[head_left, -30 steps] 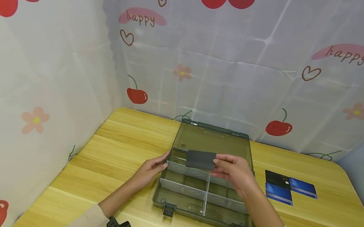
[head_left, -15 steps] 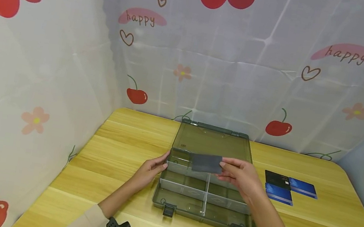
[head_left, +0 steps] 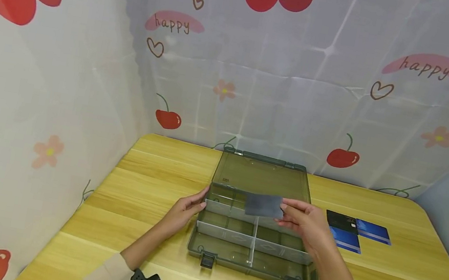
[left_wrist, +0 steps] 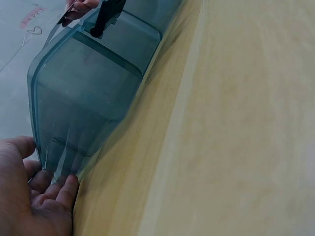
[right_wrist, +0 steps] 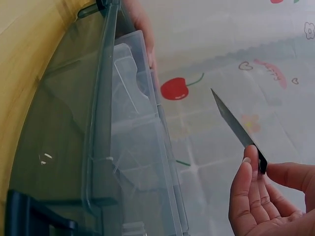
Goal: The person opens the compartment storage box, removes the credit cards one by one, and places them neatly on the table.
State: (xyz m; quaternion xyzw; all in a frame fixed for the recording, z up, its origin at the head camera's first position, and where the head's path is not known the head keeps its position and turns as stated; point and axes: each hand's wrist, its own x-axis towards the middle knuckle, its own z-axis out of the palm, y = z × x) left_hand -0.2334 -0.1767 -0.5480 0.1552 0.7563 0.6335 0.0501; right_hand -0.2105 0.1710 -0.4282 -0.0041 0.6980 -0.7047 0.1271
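Note:
My right hand (head_left: pixel 306 223) pinches a dark grey card (head_left: pixel 263 206) at its right end, raised over the back compartments of a storage box. The right wrist view shows the card (right_wrist: pixel 236 123) nearly edge-on, between thumb and fingertips. The green translucent storage box (head_left: pixel 226 265) lies with its lid (head_left: pixel 263 174) laid back. Against the box's left side rests my left hand (head_left: pixel 184 207); in the left wrist view its thumb reaches the rim and its fingertips touch the wall. Pale clear dividers (head_left: pixel 226 234) split the box into compartments.
To the right of the box lie a black card (head_left: pixel 341 221) and two blue cards (head_left: pixel 373 231), close together on the wooden table (head_left: pixel 146 181). Two latches (head_left: pixel 208 260) stick out from the box's front. A cherry-print curtain (head_left: pixel 291 111) hangs behind the table.
My right hand has drawn the card rightward and slightly toward the front, still above the box. The left hand has stayed at the box's side.

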